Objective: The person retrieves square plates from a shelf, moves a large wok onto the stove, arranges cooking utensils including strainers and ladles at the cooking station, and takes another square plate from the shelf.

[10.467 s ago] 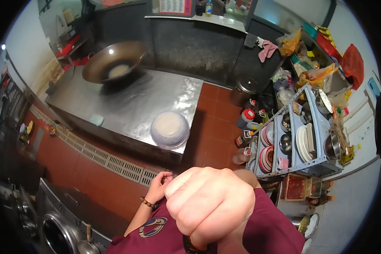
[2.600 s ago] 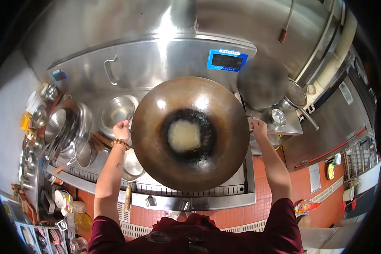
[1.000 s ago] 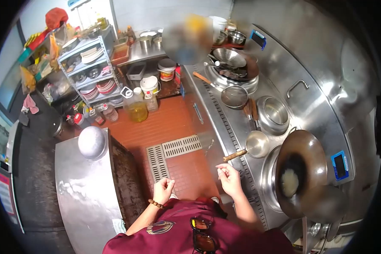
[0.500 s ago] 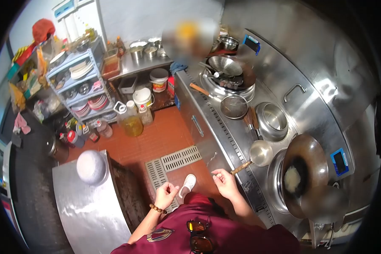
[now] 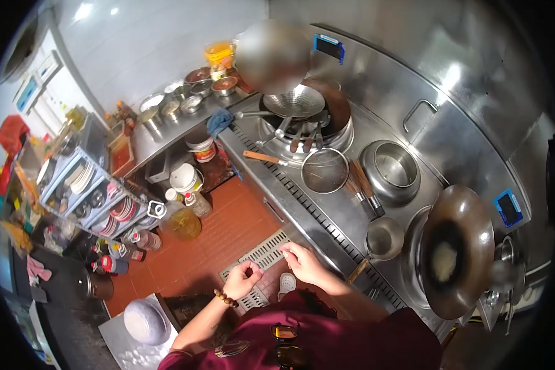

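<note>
My left hand [image 5: 243,280] is in front of my body above the floor drain [image 5: 265,248], its fingers curled in with nothing visible in them. A beaded bracelet is on that wrist. Close by, my right hand [image 5: 302,262] is loosely bent with its fingers partly apart, holding nothing visible. It is nearest to the front edge of the steel stove. The big wok [image 5: 478,237] sits tilted on the stove at the right, with a pale patch at its bottom. A ladle [image 5: 385,239] lies to its left. Neither hand touches them.
A round pot [image 5: 391,165], a wire strainer [image 5: 324,171] and stacked woks [image 5: 336,105] are along the stove. Steel bowls [image 5: 192,104] stand on the back counter. Below are buckets [image 5: 186,177] and an oil jug [image 5: 182,223]. A plate shelf [image 5: 83,179] and a table with an upturned basin [image 5: 146,322] are at left.
The wok went from the table to my two hands, then onto the stove, released. In the last second the view has swung toward the back counter; my right hand has curled a little more.
</note>
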Tool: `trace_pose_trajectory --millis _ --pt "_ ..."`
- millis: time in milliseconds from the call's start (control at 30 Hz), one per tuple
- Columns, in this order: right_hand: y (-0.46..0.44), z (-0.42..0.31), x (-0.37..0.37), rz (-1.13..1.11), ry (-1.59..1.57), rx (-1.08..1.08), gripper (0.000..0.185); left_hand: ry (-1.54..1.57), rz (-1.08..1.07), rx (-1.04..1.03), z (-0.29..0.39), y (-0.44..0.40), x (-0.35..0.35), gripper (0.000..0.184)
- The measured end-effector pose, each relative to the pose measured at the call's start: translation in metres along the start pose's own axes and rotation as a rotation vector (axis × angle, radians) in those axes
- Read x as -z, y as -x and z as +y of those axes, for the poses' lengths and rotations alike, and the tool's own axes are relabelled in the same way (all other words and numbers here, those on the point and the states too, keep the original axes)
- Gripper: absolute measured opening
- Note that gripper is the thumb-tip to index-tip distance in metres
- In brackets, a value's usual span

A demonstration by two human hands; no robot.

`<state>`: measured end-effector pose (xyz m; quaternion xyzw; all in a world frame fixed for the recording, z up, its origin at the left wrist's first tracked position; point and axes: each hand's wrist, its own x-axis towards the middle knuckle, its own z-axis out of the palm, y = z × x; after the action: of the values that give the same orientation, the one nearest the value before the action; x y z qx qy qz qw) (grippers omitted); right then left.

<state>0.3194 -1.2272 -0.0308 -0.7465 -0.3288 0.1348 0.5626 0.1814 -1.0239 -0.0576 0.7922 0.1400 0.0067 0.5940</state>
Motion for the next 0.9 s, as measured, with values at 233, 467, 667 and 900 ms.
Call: trace_pose_trajectory --millis 233,467,667,900 --pt "-0.037 0.009 0.034 -0.002 -0.116 -0.205 0.016 -0.002 -0.26 -0.029 0.035 -0.078 -0.001 0.018" --pt "-0.081 0.02 0.047 0.069 -0.317 -0.335 0.019 0.186 -0.505 -0.042 0.022 -0.128 -0.014 0.016" --pt "-0.154 -0.021 0.059 0.122 -0.375 -0.454 0.03 0.257 -0.545 -0.02 0.025 -0.181 -0.005 0.016" --pt "-0.306 -0.013 0.055 0.447 0.487 -0.304 0.052 0.394 -0.569 0.037 0.011 -0.247 0.041 0.012"
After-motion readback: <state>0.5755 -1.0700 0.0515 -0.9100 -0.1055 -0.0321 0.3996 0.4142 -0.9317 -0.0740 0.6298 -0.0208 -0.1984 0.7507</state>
